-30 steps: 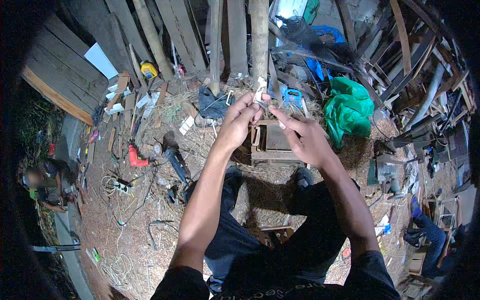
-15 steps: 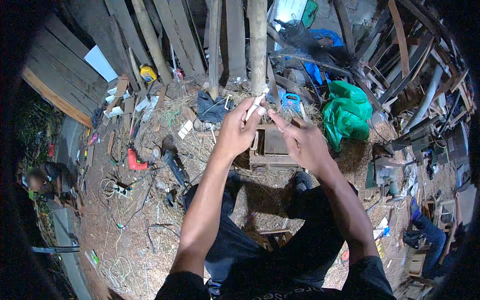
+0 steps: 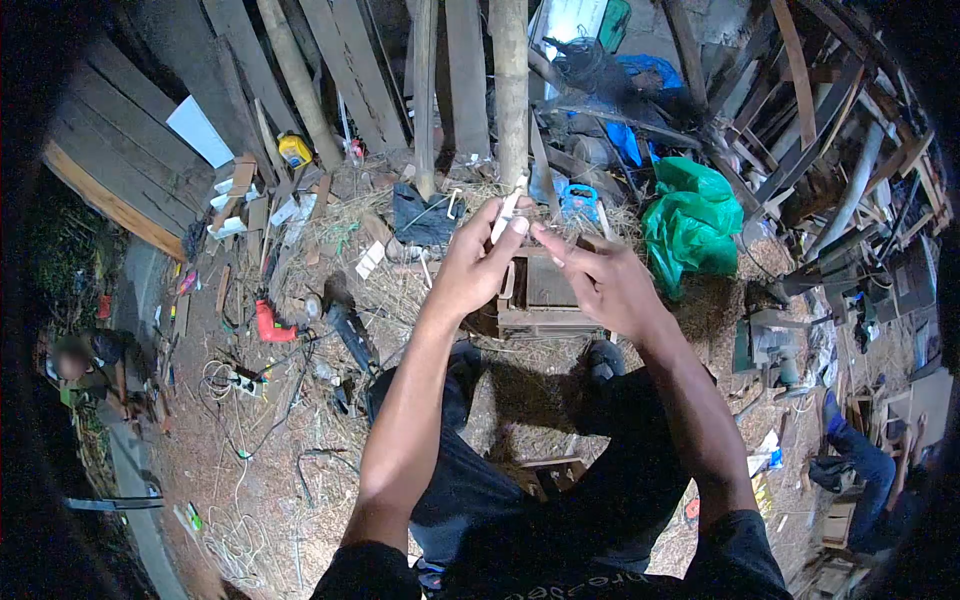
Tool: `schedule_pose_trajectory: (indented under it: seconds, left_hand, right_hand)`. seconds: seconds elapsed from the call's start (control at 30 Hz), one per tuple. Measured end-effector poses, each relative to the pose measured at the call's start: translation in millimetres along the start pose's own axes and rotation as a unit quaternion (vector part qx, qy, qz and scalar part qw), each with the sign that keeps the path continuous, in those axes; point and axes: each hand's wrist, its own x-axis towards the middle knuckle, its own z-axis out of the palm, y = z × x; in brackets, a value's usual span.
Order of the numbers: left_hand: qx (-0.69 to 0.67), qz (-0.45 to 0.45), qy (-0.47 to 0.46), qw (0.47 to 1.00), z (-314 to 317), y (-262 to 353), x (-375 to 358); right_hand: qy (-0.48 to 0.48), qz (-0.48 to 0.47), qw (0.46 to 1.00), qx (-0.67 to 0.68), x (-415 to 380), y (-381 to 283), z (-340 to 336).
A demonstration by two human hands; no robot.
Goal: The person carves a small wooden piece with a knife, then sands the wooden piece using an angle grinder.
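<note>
My left hand (image 3: 474, 258) pinches a small, pale, narrow piece of wood (image 3: 508, 212) between thumb and fingers, its far end pointing up and away from me. Close on the right is my right hand (image 3: 608, 283), its index finger stretched toward the left thumb and the others curled. Whether those curled fingers hold anything is hidden. Both hands are raised above a low wooden box-like stand (image 3: 550, 318) with a small light-coloured loop-shaped piece (image 3: 508, 283) at its left side.
A red power drill (image 3: 271, 322) and tangled cords (image 3: 235, 378) lie on the left ground. A green plastic bag (image 3: 692, 225) and a blue-handled item (image 3: 580, 200) sit ahead. Planks lean at the back. One person (image 3: 100, 365) is far left, another's leg (image 3: 862, 465) far right.
The view shifts slightly. Both hands keep nearly the same pose, with the pale piece still in my left hand. More of the person at far right shows.
</note>
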Motion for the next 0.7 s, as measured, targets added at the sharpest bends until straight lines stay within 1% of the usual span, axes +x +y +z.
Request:
schedule_pose_trajectory:
  seconds: [0.1, 0.2, 0.37, 0.4, 0.5, 0.6, 0.7]
  left_hand:
    - [-0.033, -0.002, -0.035, 0.999, -1, 2, 0]
    - [-0.008, -0.016, -0.057, 0.998, -4, 3, 1]
    - [-0.004, 0.009, -0.072, 0.997, -7, -4, 2]
    - [-0.008, 0.01, -0.074, 0.997, -7, -5, 2]
    - [-0.017, -0.002, -0.072, 0.997, -7, -3, 2]
    - [-0.025, 0.037, -0.053, 0.998, -6, -4, 4]
    - [-0.051, 0.047, -0.012, 0.998, 2, 0, 3]
  right_hand:
    - [0.003, 0.01, 1.0, 0.006, -1, -1, 1]
    - [0.009, 0.015, 1.0, 0.009, -2, -1, 0]
    - [0.018, -0.012, 0.999, 0.024, -1, 8, 3]
    - [0.007, -0.005, 1.0, 0.03, -1, 9, 1]
    - [-0.014, 0.014, 0.999, 0.03, -2, 7, -3]
    - [-0.009, 0.017, 1.0, -0.009, -2, 4, -2]
    - [0.007, 0.008, 0.999, -0.048, -1, -2, -4]
